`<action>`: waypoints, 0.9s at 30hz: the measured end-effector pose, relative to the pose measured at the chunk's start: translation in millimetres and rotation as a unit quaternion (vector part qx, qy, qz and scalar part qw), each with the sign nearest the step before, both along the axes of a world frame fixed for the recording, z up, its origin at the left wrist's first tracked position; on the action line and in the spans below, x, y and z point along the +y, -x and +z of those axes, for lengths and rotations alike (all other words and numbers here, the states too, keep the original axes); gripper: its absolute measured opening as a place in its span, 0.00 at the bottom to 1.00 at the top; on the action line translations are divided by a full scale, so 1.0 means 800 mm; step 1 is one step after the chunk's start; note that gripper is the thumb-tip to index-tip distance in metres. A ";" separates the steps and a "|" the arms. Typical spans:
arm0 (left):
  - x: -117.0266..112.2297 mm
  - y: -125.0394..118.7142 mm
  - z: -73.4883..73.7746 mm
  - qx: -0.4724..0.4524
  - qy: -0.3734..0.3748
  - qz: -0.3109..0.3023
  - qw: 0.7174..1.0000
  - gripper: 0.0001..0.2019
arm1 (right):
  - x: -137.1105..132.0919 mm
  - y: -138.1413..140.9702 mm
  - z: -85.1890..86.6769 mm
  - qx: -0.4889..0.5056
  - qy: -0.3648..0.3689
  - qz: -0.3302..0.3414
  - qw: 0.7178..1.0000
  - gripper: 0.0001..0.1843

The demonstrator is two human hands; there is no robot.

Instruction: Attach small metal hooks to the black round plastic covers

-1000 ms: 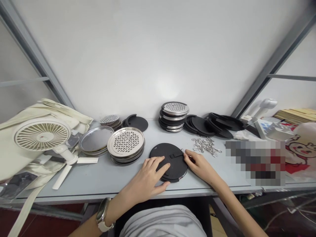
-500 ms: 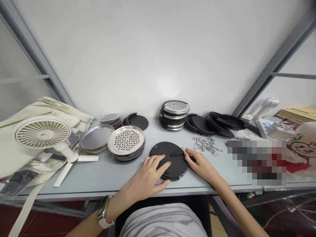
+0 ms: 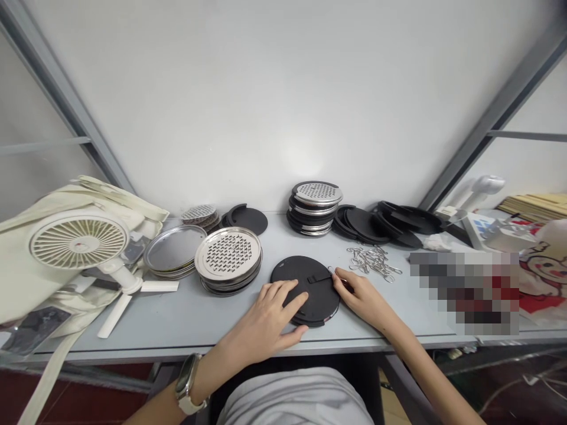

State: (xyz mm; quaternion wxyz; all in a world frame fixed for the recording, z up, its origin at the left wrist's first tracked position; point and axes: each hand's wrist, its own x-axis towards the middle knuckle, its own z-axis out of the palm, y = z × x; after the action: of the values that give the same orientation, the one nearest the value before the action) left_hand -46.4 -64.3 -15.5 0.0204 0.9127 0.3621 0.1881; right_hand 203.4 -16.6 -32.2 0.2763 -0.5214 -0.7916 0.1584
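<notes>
A round black disc (image 3: 310, 282) with a small tab at its middle lies flat on the grey table (image 3: 186, 319) in front of me. My left hand (image 3: 266, 319) rests on the disc's near left side with its fingers spread flat. At the disc's right rim, my right hand (image 3: 361, 295) pinches a small metal wire clip (image 3: 332, 270) between its fingertips. A loose pile of the same metal clips (image 3: 372, 261) lies just beyond my right hand.
Stacks of perforated metal discs (image 3: 228, 255), plain metal plates (image 3: 172, 250) and black rings (image 3: 381, 224) line the back. A stack of assembled discs (image 3: 315, 206) stands at centre back. A cream desk fan (image 3: 80, 243) and cloth bag sit left; boxes and a printed bag right.
Hardly anything has changed. Both hands stay on the black disc; the view has shifted slightly.
</notes>
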 end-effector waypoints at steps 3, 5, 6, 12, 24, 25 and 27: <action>0.000 0.000 -0.001 0.002 0.003 0.001 1.000 0.24 | 0.000 0.000 0.000 0.001 -0.001 -0.001 1.000 0.16; 0.000 0.001 -0.001 0.002 0.005 0.000 1.000 0.24 | 0.000 0.001 0.001 0.004 -0.002 -0.001 1.000 0.16; 0.000 0.001 -0.001 0.002 0.004 0.000 1.000 0.24 | 0.000 0.001 0.002 0.006 -0.002 -0.001 1.000 0.16; 0.001 0.000 -0.001 -0.002 -0.002 -0.002 1.000 0.25 | 0.000 0.001 0.001 0.003 0.002 -0.002 1.000 0.17; 0.000 0.000 0.000 0.002 -0.007 -0.001 1.000 0.25 | 0.000 0.001 0.000 0.001 0.008 0.000 1.000 0.17; 0.000 0.000 0.000 0.003 -0.005 -0.001 1.000 0.25 | -0.001 0.001 0.001 0.002 0.006 -0.001 1.000 0.17; 0.000 0.000 0.000 0.003 -0.003 -0.001 1.000 0.25 | 0.000 0.001 0.001 0.003 0.002 -0.002 1.000 0.16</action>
State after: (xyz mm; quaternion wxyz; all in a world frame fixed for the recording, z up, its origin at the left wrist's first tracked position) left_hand -46.7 -64.5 -15.4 0.0170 0.9137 0.3604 0.1868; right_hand 202.2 -17.0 -31.4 0.2776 -0.5231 -0.7895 0.1611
